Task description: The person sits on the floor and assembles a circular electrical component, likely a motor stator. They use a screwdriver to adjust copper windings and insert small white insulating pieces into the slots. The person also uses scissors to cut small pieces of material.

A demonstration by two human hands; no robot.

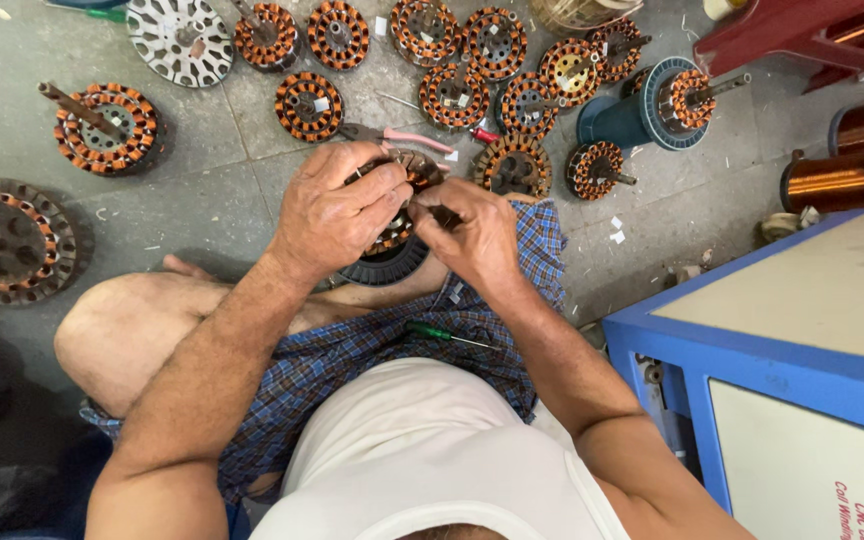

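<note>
A round metal motor part wound with copper wire [399,215] sits on the person's lap, over the blue checked cloth [372,350]. The left hand [337,215] wraps over the top of it, fingers curled tight around it. The right hand [477,240] is just beside it, fingers pinched shut on a small dark piece at its edge. A green-handled screwdriver [442,335] lies on the cloth below the part. Pink-handled pliers [397,137] lie on the grey floor [212,200] just above it, and many more copper-wound round parts [452,95] lie farther up.

About fifteen wound stators [308,105], two copper-wire spools [845,178]
</note>
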